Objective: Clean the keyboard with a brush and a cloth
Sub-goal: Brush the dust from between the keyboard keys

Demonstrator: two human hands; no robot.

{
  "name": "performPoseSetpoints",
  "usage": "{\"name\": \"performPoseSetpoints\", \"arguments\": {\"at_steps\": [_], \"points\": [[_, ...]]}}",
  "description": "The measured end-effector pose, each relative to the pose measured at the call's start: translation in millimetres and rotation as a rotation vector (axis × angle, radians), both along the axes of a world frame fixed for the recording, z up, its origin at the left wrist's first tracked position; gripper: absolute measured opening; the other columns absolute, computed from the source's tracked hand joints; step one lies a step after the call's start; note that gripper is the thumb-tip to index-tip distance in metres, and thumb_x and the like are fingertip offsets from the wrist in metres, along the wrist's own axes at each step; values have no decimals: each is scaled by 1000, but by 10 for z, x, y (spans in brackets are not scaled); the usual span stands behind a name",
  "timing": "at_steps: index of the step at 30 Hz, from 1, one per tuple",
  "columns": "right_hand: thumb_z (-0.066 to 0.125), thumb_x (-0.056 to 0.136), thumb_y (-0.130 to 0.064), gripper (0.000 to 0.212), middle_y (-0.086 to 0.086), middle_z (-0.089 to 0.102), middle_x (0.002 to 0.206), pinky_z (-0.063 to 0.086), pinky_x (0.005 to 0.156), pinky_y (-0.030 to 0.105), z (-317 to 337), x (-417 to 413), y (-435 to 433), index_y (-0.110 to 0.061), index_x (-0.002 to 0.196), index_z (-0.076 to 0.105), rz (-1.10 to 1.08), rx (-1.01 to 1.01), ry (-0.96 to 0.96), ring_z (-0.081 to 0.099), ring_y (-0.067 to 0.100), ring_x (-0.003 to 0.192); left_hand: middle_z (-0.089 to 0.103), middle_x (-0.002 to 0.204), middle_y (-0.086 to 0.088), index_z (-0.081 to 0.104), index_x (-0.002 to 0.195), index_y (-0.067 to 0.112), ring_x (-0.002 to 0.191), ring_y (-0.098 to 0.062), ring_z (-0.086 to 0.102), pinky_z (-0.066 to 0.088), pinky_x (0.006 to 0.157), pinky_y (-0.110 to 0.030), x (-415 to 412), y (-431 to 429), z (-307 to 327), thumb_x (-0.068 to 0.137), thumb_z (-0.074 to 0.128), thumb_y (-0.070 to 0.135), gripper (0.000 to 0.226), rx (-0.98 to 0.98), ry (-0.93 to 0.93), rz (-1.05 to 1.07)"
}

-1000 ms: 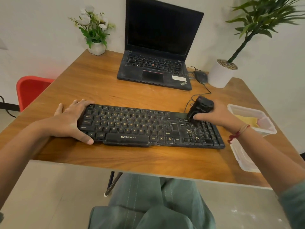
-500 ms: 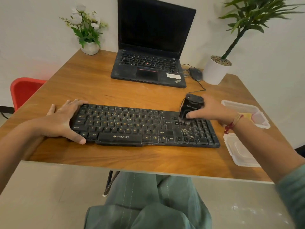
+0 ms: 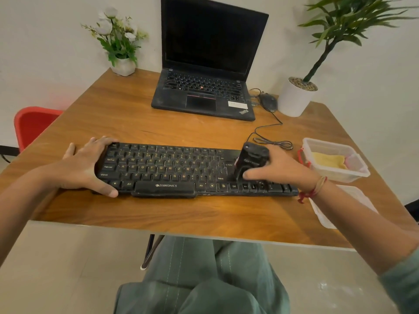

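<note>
Desk point(image 3: 204, 214): smooth wood-grain, slight sheen. Keyboard point(image 3: 172, 168): matt black plastic, dusty. Tub point(image 3: 353, 175): clear plastic; yellow cloth point(image 3: 328, 160) inside.

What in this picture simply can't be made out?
Head view only:
Bristles of the brush: hidden under its black body and the right hand.
Right-end keys of the keyboard: covered by that hand and wrist.
Red chair: mostly hidden behind the table.
Potted plant: cut off by the top edge.
</note>
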State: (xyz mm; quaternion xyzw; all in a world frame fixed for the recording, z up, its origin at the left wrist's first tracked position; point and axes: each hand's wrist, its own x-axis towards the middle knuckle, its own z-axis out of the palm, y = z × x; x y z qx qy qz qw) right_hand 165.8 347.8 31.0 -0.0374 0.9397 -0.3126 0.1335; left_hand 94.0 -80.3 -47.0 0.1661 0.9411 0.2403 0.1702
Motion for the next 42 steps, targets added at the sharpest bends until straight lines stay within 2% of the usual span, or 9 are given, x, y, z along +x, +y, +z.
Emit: {"name": "performPoseSetpoints", "arguments": {"at_steps": [2, 6, 10, 14, 19, 23, 26, 29, 42], "points": [[79, 70, -27, 40, 5, 71, 88, 56, 69, 28, 36, -24, 51, -10, 101, 61, 11, -40, -46, 68, 17, 79, 19, 157, 5, 13, 119, 69, 149, -18, -3, -18, 115, -48, -12, -12, -10, 15, 67, 91, 118, 9, 10, -5], [77, 69, -28, 35, 9, 65, 74, 49, 57, 32, 2, -119, 193, -2, 86, 61, -164, 83, 220, 62, 22, 68, 21, 156, 4, 12, 118, 71, 149, -19, 0, -18, 115, -48, -22, -20, -23, 17, 68, 91, 117, 7, 11, -6], [77, 71, -25, 35, 15, 68, 79, 52, 62, 34, -22, 54, 56, -2, 92, 62, 62, 11, 4, 64, 22, 68, 19, 157, 3, 13, 121, 67, 149, -17, -3, -18, 115, -46, -23, -27, -22, 16, 67, 91, 121, 13, 3, -1], [76, 72, -26, 31, 8, 64, 70, 50, 58, 35, 27, -89, 221, 0, 82, 61, -197, 106, 246, 58, 19, 64, 22, 155, 3, 11, 125, 60, 148, -19, 2, -16, 116, -47, -19, -7, -7, 13, 63, 94, 128, -5, 3, -8], [77, 74, -21, 30, 5, 71, 87, 56, 70, 31, -14, 66, 82, -11, 98, 63, 8, -32, -6, 68, 18, 79, 22, 156, 2, 11, 123, 65, 149, -18, -2, -18, 116, -47, -8, -22, -6, 14, 64, 94, 125, 20, -12, -6], [78, 71, -23, 32, 12, 69, 80, 55, 69, 39, 18, -56, 275, -2, 89, 63, -219, 45, 196, 66, 28, 75, 20, 159, 0, 9, 137, 53, 149, -17, -8, -19, 114, -45, -1, 2, -5, 11, 62, 94, 142, -3, -20, 1], [78, 69, -27, 36, 8, 65, 71, 52, 64, 40, -32, 83, 156, 0, 86, 62, -50, 34, 67, 62, 21, 64, 23, 158, 0, 9, 131, 57, 149, -16, -5, -18, 115, -44, 21, -1, 1, 11, 62, 94, 136, 23, -22, 6], [78, 66, -29, 39, 11, 71, 82, 57, 71, 44, 35, 43, 270, -4, 92, 64, -104, 12, 62, 68, 26, 76, 24, 157, -1, 12, 141, 48, 149, -19, -1, -15, 116, -46, -22, -12, -5, 10, 61, 95, 148, 3, -13, 3], [78, 71, -22, 33, 14, 71, 85, 56, 77, 47, 18, 245, 274, -3, 93, 64, -99, 54, 79, 67, 28, 81, 27, 156, -1, 11, 118, 69, 149, -20, 2, -14, 116, -45, -35, -25, -33, 11, 63, 94, 122, 15, -15, 17]]}}
